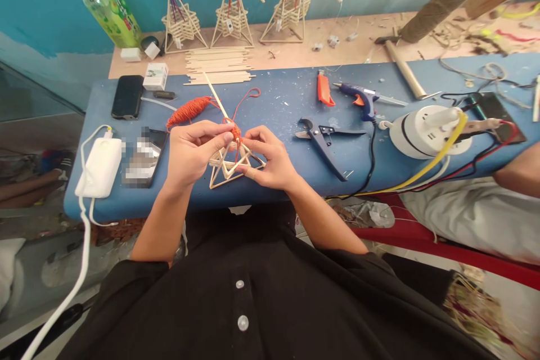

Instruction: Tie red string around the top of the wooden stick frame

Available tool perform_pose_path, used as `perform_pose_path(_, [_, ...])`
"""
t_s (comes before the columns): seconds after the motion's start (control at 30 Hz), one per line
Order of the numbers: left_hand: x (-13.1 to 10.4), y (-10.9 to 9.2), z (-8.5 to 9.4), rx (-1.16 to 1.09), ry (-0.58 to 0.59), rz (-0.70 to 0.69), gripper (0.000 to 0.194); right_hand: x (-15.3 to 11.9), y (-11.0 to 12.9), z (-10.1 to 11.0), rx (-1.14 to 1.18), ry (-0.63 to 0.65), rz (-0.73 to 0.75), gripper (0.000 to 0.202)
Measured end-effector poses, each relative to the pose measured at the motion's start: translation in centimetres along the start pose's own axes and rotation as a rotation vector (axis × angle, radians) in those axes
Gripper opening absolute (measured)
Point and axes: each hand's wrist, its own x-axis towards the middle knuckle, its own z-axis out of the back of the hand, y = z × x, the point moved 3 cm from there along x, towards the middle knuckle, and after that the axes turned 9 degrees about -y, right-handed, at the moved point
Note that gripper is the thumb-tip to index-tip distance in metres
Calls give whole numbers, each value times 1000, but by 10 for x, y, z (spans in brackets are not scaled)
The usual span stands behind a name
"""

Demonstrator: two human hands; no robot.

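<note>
Between my hands, near the table's front edge, is a small pyramid frame of thin wooden sticks. Orange yarn is wound round its top, and one stick juts up from there. With thumb and fingertips, my left hand pinches the yarn-wrapped top. My right hand grips the frame's right side, thumb low and fingers near the top. A loose loop of yarn lies on the table beyond. Beside my left hand rests a bundle of orange yarn.
Three finished-looking stick pyramids stand at the back behind a row of loose sticks. Rightward lie pruning shears, a glue gun, a hammer and a round power strip with cables. A power bank sits left.
</note>
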Motion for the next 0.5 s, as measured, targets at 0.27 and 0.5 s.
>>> perform_pose_path(0.27, [-2,-1,-1,-20,1,18,15,-6,2,3,44,-45,-37,60])
perform_pose_path(0.5, [-1,-1,-1,-16,-4,6,13,-5,4,5,15,-66,10,62])
